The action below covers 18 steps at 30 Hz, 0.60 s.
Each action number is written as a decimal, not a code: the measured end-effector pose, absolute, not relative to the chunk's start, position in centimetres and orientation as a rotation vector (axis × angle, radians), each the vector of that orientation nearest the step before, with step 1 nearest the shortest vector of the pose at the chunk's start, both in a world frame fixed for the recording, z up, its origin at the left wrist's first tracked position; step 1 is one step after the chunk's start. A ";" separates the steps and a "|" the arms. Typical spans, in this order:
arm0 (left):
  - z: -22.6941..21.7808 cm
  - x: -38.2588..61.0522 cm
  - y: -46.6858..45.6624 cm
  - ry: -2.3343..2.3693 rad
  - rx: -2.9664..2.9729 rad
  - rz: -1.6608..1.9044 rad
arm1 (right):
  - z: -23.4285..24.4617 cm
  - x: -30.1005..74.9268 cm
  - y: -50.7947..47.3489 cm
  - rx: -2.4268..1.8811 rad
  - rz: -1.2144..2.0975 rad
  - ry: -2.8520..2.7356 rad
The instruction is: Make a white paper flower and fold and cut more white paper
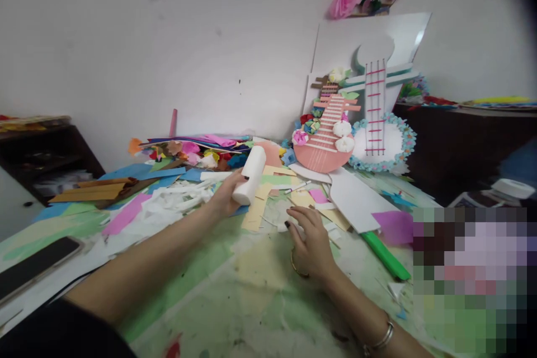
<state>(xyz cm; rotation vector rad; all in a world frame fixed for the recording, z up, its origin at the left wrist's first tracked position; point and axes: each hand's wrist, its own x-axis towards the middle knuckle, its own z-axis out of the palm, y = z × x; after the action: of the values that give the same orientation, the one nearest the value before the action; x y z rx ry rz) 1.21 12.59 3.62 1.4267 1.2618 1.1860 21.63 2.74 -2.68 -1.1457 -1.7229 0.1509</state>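
My left hand (230,193) is closed round the lower part of a smooth white cylindrical roll (254,170), which is tilted with its top away from me. Whether it is paper or some other material, I cannot tell. Over the table, my right hand (311,238) holds nothing, its fingers apart and slightly bent. Small white scraps (280,224) lie just past its fingertips. Cream paper strips (257,213) lie between the two hands, and a pink paper piece (319,196) is a little farther back.
Paper-craft lutes, one pink (323,156) and one white with blue flowers (380,142), lean at the back right. A green roll (386,255) lies right of my hand. White crumpled paper (168,207) and a phone (37,265) are at left. A blurred-out patch covers the lower right.
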 end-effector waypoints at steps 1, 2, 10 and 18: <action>3.4 1.4 10.5 1.056 1.286 1.192 | -2.5 21.2 2.4 -1.124 0.337 -1.687; 3.2 1.6 8.6 0.895 1.164 1.161 | -2.4 20.7 2.0 -1.105 0.552 -1.636; -0.6 2.5 2.3 0.598 0.817 0.898 | -2.8 17.8 -0.5 -0.938 1.452 -1.313; -1.9 1.5 3.4 0.364 0.512 0.781 | -1.8 19.0 -1.0 -0.846 1.292 -1.543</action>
<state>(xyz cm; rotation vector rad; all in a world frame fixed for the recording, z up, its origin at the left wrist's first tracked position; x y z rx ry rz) 1.48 3.35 -1.88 0.5123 0.3641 0.7811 19.02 -0.96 -1.83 -0.8460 -1.5431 1.2920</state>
